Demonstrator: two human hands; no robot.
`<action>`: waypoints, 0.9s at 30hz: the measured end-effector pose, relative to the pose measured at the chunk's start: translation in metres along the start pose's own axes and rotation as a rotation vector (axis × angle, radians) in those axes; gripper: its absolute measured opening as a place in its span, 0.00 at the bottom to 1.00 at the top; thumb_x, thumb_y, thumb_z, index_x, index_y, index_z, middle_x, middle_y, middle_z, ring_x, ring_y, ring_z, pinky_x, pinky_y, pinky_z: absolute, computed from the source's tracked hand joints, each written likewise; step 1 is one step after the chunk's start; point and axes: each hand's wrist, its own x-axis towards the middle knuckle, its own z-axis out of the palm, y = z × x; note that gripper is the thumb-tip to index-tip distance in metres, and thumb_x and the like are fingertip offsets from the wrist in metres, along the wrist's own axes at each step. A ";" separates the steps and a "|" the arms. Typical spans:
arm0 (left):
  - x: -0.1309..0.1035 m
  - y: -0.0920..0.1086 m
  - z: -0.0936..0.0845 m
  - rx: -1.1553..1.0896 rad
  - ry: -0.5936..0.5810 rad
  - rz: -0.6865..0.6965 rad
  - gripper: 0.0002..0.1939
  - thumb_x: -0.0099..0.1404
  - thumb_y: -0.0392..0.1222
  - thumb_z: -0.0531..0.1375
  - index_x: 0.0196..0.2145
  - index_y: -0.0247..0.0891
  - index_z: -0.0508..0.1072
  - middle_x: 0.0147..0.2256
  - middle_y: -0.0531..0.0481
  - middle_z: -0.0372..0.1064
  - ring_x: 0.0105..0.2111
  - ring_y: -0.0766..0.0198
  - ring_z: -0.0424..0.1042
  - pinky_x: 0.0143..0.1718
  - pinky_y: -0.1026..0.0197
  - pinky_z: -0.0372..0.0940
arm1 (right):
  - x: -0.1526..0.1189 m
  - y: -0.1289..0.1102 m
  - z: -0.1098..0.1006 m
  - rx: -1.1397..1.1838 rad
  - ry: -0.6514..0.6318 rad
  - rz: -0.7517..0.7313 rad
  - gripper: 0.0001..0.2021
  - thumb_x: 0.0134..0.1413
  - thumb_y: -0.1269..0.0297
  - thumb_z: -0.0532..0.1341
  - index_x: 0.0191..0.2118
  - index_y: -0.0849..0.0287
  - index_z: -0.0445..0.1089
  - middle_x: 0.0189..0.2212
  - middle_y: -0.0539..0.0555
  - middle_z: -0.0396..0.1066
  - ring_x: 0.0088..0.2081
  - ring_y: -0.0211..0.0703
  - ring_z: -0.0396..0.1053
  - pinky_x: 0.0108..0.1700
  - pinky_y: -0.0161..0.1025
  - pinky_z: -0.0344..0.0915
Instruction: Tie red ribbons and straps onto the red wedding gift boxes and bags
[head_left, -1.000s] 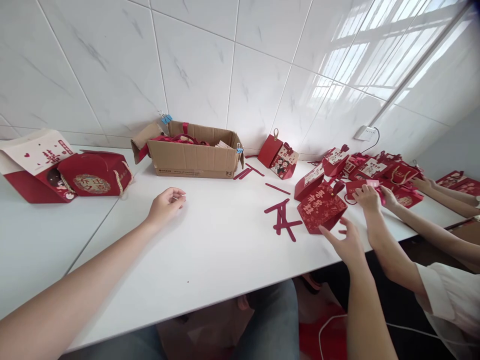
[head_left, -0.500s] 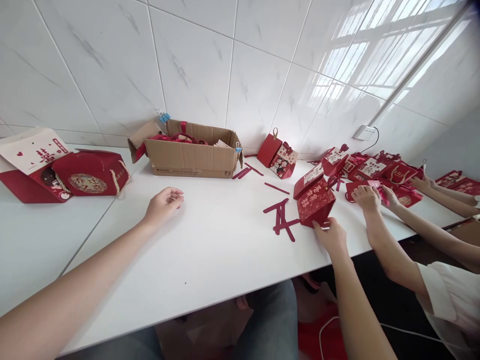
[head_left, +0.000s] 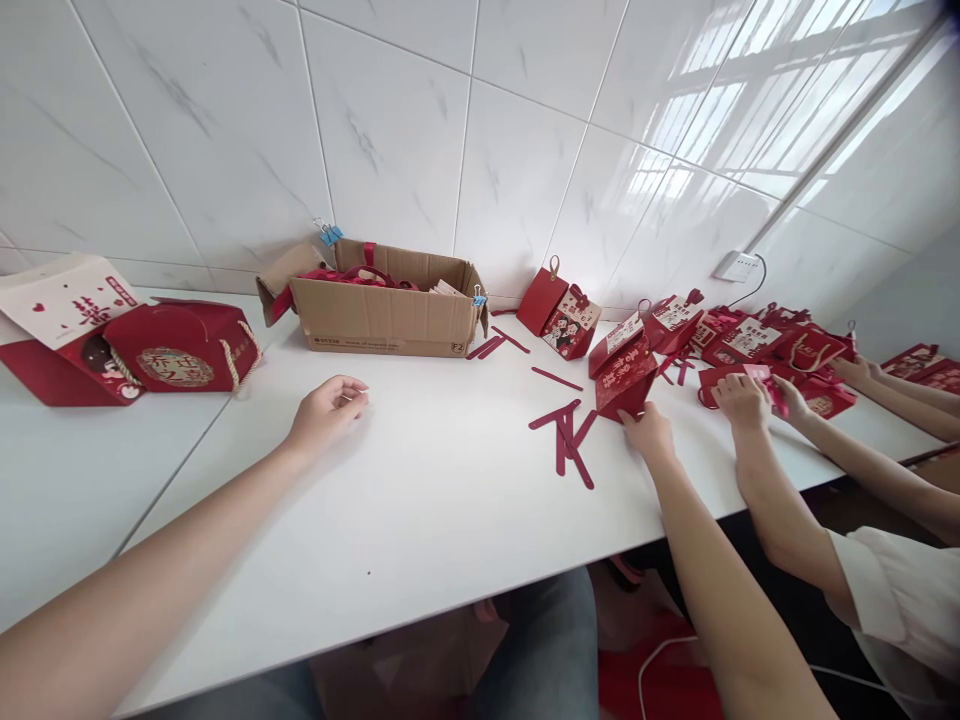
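The left hand point(head_left: 330, 412) rests on the tabletop point(head_left: 435, 500), fingers curled and holding nothing. The right hand point(head_left: 650, 438) has its fingertips against the lower front edge of a red box point(head_left: 628, 385); I cannot tell whether it grips or only presses. That box stands folded on the tabletop, its inside hidden, with a pale-topped box point(head_left: 619, 342) close behind. Dark red strips point(head_left: 564, 440) lie loose in a pile beside it, so by the look of things those remain unattached.

Off to the right, a co-worker's hand point(head_left: 742, 395) is at another red piece. To the left sits a shaped box with rope handles point(head_left: 180, 355).

Farther back, an open carton point(head_left: 386, 325) holds red pieces with straps and some pale card. By the wall, a box with a cartoon couple point(head_left: 572, 328) seems finished, loop on top. A heap of boxes point(head_left: 750, 337) lies beyond the co-worker's hand.
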 end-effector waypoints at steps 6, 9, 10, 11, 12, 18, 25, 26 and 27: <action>-0.001 0.002 0.001 0.002 0.007 0.008 0.14 0.54 0.48 0.59 0.36 0.39 0.68 0.34 0.50 0.67 0.28 0.64 0.68 0.29 0.63 0.61 | 0.001 -0.005 0.004 0.069 0.091 0.058 0.30 0.49 0.55 0.58 0.54 0.68 0.55 0.48 0.70 0.65 0.47 0.55 0.66 0.46 0.48 0.63; -0.001 0.002 0.001 0.004 0.002 0.009 0.14 0.54 0.48 0.58 0.36 0.39 0.68 0.34 0.50 0.67 0.29 0.64 0.68 0.28 0.63 0.61 | -0.015 -0.012 0.006 0.086 0.060 -0.006 0.28 0.53 0.53 0.53 0.54 0.69 0.57 0.50 0.72 0.62 0.48 0.56 0.65 0.47 0.49 0.63; -0.001 0.002 0.001 0.005 0.001 0.009 0.14 0.54 0.48 0.58 0.36 0.39 0.68 0.34 0.50 0.67 0.29 0.64 0.68 0.28 0.63 0.61 | -0.022 -0.017 0.009 0.091 0.023 -0.050 0.26 0.54 0.53 0.52 0.53 0.68 0.60 0.50 0.70 0.63 0.49 0.55 0.65 0.49 0.48 0.62; -0.001 0.002 0.001 0.006 0.001 0.010 0.14 0.54 0.48 0.59 0.36 0.39 0.68 0.34 0.50 0.67 0.29 0.63 0.68 0.28 0.63 0.61 | -0.030 -0.023 0.013 0.095 -0.018 -0.097 0.26 0.55 0.51 0.50 0.52 0.66 0.62 0.50 0.69 0.63 0.50 0.55 0.65 0.50 0.48 0.62; -0.001 0.001 0.002 0.007 0.002 0.010 0.14 0.54 0.48 0.59 0.36 0.39 0.68 0.34 0.50 0.67 0.29 0.63 0.68 0.28 0.63 0.61 | -0.038 -0.030 0.019 0.093 -0.059 -0.144 0.27 0.56 0.50 0.49 0.54 0.64 0.62 0.52 0.67 0.63 0.53 0.55 0.63 0.53 0.48 0.60; -0.001 0.000 0.002 0.022 0.003 0.016 0.14 0.54 0.49 0.59 0.36 0.39 0.69 0.34 0.50 0.67 0.29 0.63 0.68 0.28 0.63 0.60 | -0.074 -0.084 0.052 -0.172 -0.341 -0.262 0.37 0.59 0.42 0.42 0.67 0.61 0.39 0.67 0.67 0.37 0.67 0.66 0.34 0.63 0.58 0.37; -0.001 -0.001 0.002 0.040 0.017 0.020 0.15 0.53 0.51 0.58 0.36 0.40 0.69 0.34 0.50 0.68 0.29 0.63 0.68 0.26 0.64 0.60 | -0.057 -0.148 0.088 -0.264 -0.393 -0.291 0.39 0.59 0.40 0.40 0.67 0.65 0.39 0.67 0.70 0.35 0.67 0.66 0.30 0.63 0.59 0.32; -0.001 -0.002 0.002 0.044 0.017 0.021 0.16 0.53 0.51 0.58 0.36 0.40 0.69 0.34 0.49 0.68 0.29 0.63 0.68 0.25 0.64 0.60 | -0.055 -0.155 0.092 -0.259 -0.406 -0.327 0.39 0.59 0.40 0.40 0.67 0.64 0.40 0.67 0.69 0.35 0.67 0.64 0.31 0.63 0.59 0.32; -0.001 -0.002 0.002 0.046 0.016 0.023 0.16 0.53 0.52 0.58 0.36 0.39 0.69 0.34 0.49 0.68 0.29 0.63 0.68 0.25 0.64 0.60 | -0.053 -0.160 0.096 -0.250 -0.407 -0.368 0.38 0.60 0.41 0.40 0.67 0.63 0.40 0.67 0.69 0.35 0.67 0.63 0.31 0.63 0.58 0.32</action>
